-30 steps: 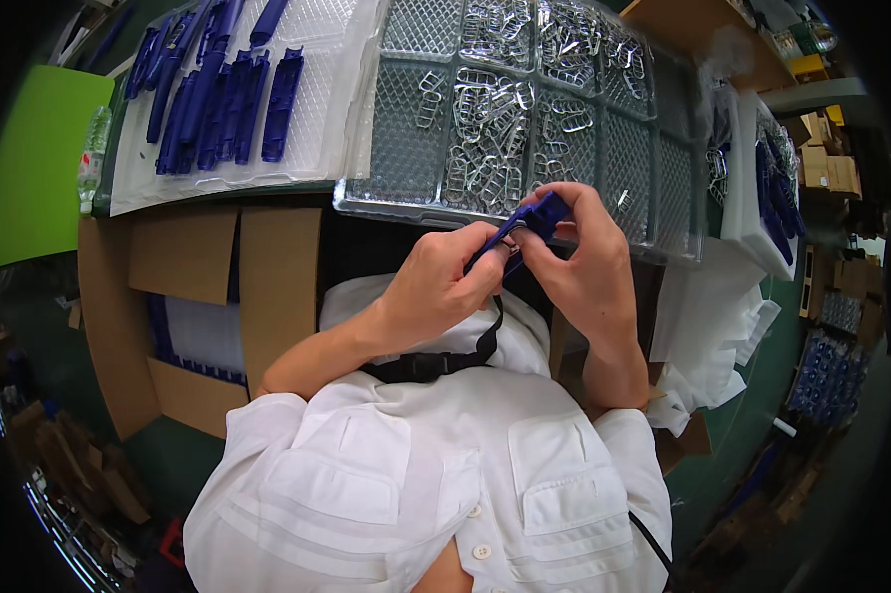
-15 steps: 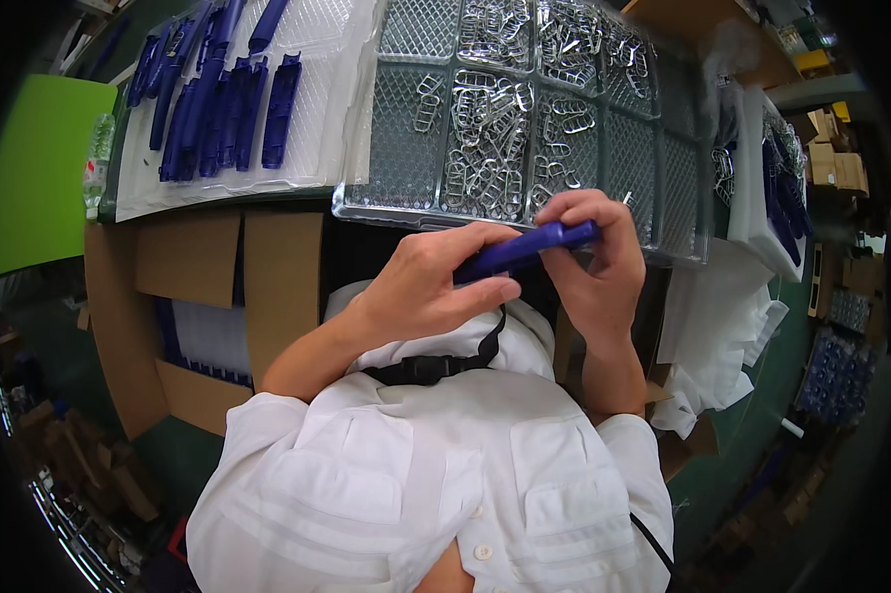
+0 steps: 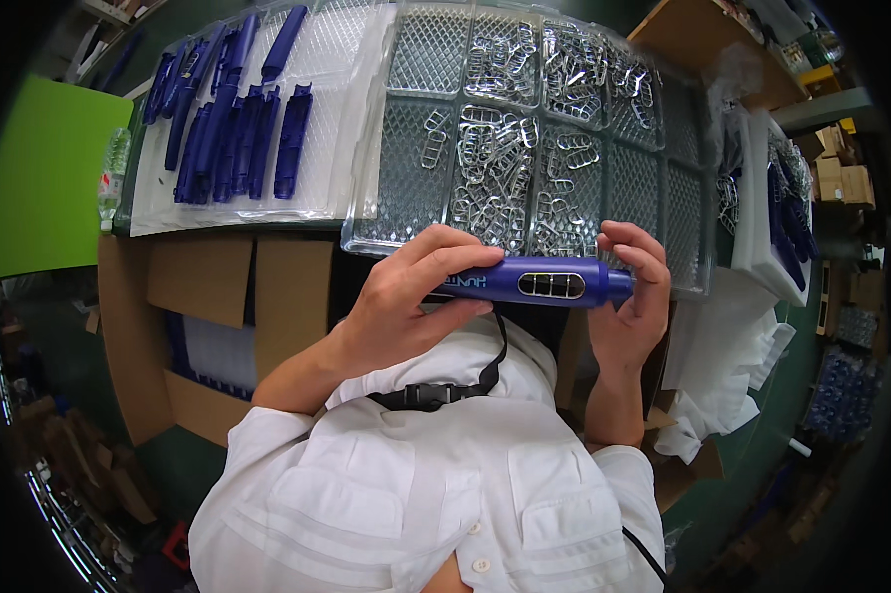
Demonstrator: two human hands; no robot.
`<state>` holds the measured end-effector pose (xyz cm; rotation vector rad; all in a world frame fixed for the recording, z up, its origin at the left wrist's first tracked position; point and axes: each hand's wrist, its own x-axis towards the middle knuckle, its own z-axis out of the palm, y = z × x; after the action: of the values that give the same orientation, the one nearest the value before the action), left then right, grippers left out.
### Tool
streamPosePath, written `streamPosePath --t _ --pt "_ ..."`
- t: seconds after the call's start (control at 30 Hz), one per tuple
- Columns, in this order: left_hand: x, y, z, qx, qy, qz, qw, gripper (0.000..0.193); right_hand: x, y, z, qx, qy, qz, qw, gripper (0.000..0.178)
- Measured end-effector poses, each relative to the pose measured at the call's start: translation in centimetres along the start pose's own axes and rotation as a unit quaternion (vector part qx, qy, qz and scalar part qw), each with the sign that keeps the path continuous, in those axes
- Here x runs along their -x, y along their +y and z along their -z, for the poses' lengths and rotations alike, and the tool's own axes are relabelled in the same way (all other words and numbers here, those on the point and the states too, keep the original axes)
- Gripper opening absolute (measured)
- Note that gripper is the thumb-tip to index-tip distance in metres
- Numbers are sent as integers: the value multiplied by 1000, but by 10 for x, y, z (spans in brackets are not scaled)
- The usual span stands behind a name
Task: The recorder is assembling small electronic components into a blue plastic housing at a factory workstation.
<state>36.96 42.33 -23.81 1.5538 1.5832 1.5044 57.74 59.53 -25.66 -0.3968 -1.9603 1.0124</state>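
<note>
A dark blue tube-shaped plastic handle (image 3: pixel 505 282) lies level across my front, its chrome-framed oval panel with dark segments facing up. My left hand (image 3: pixel 406 292) is closed around its left end, fingers over the top and thumb along the near side. At the narrower right end, my right hand (image 3: pixel 635 296) grips lightly from thumb and curled fingers, with the upper fingers lifted off the body. Just beyond the handle, a clear compartment tray (image 3: pixel 406 229) holds many small chrome oval frames (image 3: pixel 495 168).
Several blue handle shells (image 3: pixel 292 138) lie on a white sheet at the far left, near a plastic bottle (image 3: pixel 112 183). An open cardboard box (image 3: pixel 134 346) stands below. Foam trays (image 3: pixel 752 198) with more parts and white wrapping (image 3: pixel 707 366) are at the right.
The handle has been rolled so its chrome-framed panel now faces up, and it lies more level. My right hand has shifted right and down, and its upper fingers have loosened.
</note>
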Motion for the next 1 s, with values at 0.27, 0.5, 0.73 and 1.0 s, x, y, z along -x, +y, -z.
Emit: streamPosePath --t 0.27,0.5,0.73,1.0 --pt "-134 -55 49 -41 102 133 985 42 18 5 23 17 70 -127 989 29" --pt "-325 -180 171 -258 260 49 929 67 29 -8 31 24 65 -162 984 24" --pt "-124 -64 148 -80 330 -2 941 42 43 11 54 40 116 -213 969 21" --pt "271 -88 208 -125 751 156 630 29 -67 36 54 221 -4 -158 962 24"
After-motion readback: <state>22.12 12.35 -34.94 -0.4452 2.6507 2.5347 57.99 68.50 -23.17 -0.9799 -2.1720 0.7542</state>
